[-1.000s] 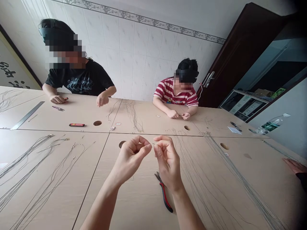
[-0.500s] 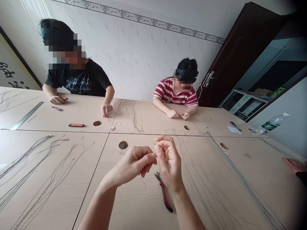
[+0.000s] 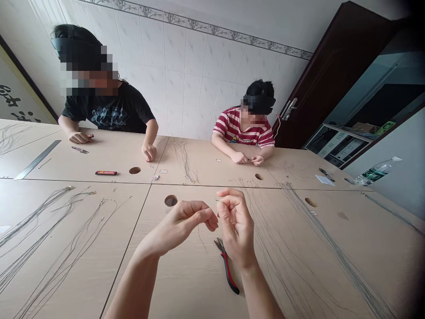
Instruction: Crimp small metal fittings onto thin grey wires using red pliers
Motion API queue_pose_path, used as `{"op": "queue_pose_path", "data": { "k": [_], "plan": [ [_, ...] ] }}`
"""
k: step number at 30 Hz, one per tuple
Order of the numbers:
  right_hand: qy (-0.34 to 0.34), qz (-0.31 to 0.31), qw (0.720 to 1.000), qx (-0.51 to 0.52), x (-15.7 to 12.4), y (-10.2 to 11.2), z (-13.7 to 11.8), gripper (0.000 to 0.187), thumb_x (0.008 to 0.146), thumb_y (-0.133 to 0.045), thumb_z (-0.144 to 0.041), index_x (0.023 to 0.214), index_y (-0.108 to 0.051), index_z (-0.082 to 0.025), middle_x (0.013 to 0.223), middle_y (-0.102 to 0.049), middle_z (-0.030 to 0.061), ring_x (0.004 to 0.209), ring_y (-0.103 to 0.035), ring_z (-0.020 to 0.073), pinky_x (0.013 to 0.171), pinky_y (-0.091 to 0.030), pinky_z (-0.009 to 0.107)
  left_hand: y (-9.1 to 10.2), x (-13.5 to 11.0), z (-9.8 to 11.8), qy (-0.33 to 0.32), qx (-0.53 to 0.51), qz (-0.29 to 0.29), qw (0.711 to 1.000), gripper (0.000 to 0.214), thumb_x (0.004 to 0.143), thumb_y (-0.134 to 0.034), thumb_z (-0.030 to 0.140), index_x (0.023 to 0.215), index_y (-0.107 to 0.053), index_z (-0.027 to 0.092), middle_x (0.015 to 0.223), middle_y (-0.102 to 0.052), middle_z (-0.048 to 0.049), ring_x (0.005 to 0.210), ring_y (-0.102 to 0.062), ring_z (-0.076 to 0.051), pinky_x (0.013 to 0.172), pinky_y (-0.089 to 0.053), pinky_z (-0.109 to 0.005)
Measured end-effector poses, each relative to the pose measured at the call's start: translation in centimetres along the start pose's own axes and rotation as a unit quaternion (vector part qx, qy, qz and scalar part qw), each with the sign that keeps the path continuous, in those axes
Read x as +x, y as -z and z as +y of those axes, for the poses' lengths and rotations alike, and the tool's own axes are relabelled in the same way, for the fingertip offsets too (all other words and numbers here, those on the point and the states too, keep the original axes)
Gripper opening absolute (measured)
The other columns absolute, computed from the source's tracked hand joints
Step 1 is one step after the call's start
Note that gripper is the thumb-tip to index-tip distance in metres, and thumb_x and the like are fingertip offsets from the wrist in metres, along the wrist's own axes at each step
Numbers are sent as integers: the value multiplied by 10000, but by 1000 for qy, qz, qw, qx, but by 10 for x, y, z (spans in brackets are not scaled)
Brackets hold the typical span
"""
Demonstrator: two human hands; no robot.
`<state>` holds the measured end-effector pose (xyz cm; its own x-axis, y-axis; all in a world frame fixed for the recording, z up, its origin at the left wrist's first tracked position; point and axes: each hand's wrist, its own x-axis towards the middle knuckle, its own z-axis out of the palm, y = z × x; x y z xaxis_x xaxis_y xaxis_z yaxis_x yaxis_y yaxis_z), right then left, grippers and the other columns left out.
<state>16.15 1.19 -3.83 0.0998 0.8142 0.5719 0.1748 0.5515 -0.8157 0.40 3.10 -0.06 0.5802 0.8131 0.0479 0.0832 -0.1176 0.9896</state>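
My left hand (image 3: pixel 191 221) is closed in a pinch, its fingertips beside my right hand. Below its fingers hangs a thin dark cord (image 3: pixel 202 239). My right hand (image 3: pixel 236 226) is closed too, thumb against curled fingers. A tiny dark tip (image 3: pixel 217 200) sticks out at its thumb and forefinger; what it belongs to is too small to make out. Under my right hand lie pliers (image 3: pixel 228 270) with red and black handles on the table (image 3: pixel 179 283), jaws pointing away from me.
Bundles of thin cords (image 3: pixel 43 212) lie at left, and more cords (image 3: pixel 332 243) at right. Across the table sit two people, their hands on small items. A steel ruler (image 3: pixel 38 159), a red-black box cutter (image 3: pixel 106 173), a cable hole (image 3: pixel 171 200) and a bottle (image 3: pixel 378 172) are around.
My left fingers have straightened a little and shifted beside my right hand; the hanging cord swung right. Another person's hand at the right edge has left view.
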Motion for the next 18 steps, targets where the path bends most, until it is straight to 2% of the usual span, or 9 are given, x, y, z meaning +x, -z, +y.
{"op": "queue_pose_path", "data": {
  "k": [3, 5, 9, 12, 14, 16, 18],
  "plan": [
    [11, -1, 1000, 10, 0, -1, 0, 115, 1000, -465, -222, 902, -525, -235, 1121, -521, 27, 670, -498, 76, 589, -443, 242, 2, 0, 0, 3, 9, 5, 1000, 340, 978, -466, 360, 834, -695, 154, 896, -705, -54, 922, -629, -188, 899, -456, -314],
    [15, -1, 1000, 3, 0, -1, 1, 115, 999, -463, -218, 905, -526, -237, 1121, -523, 30, 742, -532, 93, 614, -450, 246, 1, 0, 0, 2, -18, -2, 1000, 320, 970, -466, 327, 838, -692, 145, 878, -696, -58, 900, -632, -182, 876, -473, -305],
    [17, 5, 1000, -15, 0, -1, 4, 106, 995, -468, -221, 909, -526, -242, 1127, -533, 38, 843, -546, 128, 682, -454, 275, -4, 0, 0, 17, -114, -23, 993, 311, 914, -429, 207, 686, -627, 131, 782, -673, -62, 680, -638, -141, 666, -507, -263],
    [17, 9, 1000, -18, 0, -1, 4, 93, 991, -477, -217, 914, -523, -242, 1129, -538, 38, 863, -545, 134, 701, -446, 283, -7, -1, 0, 35, -147, -44, 987, 324, 880, -399, 173, 591, -541, 138, 668, -641, -35, 403, -455, -53, 429, -343, -209],
    [20, 8, 1000, -17, 0, -1, 4, 84, 986, -484, -215, 916, -522, -240, 1131, -538, 40, 881, -549, 137, 699, -442, 281, -7, -2, 1, 37, -157, -57, 985, 316, 883, -409, 179, 591, -524, 138, 573, -606, -8, 348, -284, -18, 388, -206, -197],
    [19, 8, 1000, -14, 0, -2, 4, 78, 983, -489, -219, 916, -522, -238, 1136, -540, 41, 873, -553, 136, 692, -440, 282, -8, -3, 2, 32, -175, -73, 981, 313, 897, -444, 210, 610, -543, 137, 518, -593, 0, 354, -248, -21, 386, -173, -194],
    [14, 11, 1000, -12, 0, -2, 4, 81, 981, -492, -225, 906, -521, -236, 1138, -544, 40, 842, -553, 130, 683, -437, 283, -8, -4, 2, 28, -203, -95, 974, 319, 905, -488, 248, 615, -563, 135, 521, -618, -18, 346, -308, -30, 380, -216, -190]
  ]
}}
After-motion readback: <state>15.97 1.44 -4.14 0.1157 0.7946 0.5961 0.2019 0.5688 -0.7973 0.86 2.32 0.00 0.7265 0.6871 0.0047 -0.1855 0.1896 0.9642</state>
